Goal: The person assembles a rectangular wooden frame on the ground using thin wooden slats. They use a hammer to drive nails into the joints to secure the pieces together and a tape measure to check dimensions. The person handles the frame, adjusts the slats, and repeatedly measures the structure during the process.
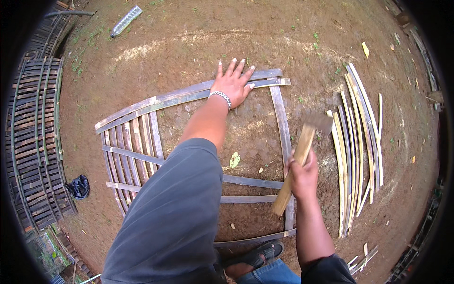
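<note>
The fingers of the left hand are spread apart, the palm laid across the two long slats at the far side of a slatted frame, with the fingertips reaching past their outer edge. The fingers of the right hand are clamped around the wooden handle of a hammer, near its middle. The hammer is tilted, its blurred head beyond the hand and to the right, its handle end nearer the body; from this view it overlaps the frame's right end slat, and I cannot tell whether it touches anything there.

A chain bracelet circles the left wrist, and a dark grey sleeve hides part of the frame below it. The frame lies on the bare brown ground. Narrow slats stand close together at its left end, two crosspieces run across it, and another slat lies along the near side. Inside the frame is a yellow-green leaf.

By the near slat are a dark sandal and blue jeans. To the right lies a loose group of long pale strips, apart from the frame. Far left is a large slatted panel, a black plastic bag beside it; a clear bottle lies at the upper left
</note>
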Demonstrator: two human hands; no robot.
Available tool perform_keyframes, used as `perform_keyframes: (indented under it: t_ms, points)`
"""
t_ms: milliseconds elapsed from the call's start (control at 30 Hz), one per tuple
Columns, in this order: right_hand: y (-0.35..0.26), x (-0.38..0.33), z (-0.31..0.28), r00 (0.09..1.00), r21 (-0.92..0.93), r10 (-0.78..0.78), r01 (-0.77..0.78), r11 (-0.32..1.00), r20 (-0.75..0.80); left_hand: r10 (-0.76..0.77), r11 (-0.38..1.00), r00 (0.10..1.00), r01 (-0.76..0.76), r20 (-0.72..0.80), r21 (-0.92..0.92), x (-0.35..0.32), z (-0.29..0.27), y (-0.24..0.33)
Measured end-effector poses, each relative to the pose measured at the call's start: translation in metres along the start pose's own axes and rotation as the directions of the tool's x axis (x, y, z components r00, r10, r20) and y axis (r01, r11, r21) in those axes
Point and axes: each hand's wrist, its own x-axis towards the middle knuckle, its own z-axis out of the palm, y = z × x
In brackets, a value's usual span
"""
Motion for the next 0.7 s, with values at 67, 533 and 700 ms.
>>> perform_keyframes:
  t_ms: [67, 533, 700]
  points:
    - [-0.016, 0.007, 0.026, 1.000, 0.122, -0.006, 0.006, 0.993, -0.001, 0.000, 1.000, 1.000, 0.000, 0.005, 0.011, -0.003, 0.009, -0.002]
    - [0.034, 0.069, 0.041, 0.982, -0.765, -0.187, 0.090, 0.638, -0.040, 0.014, 1.000, 0.999, -0.014, -0.036, -0.002, 0.002, 0.008, -0.003]
    - [0.037, 0.077, 0.047, 0.986, -0.785, -0.162, 0.073, 0.615, -0.036, 0.011, 1.000, 0.999, -0.011, -0.032, -0.002, 0.002, 0.006, -0.002]
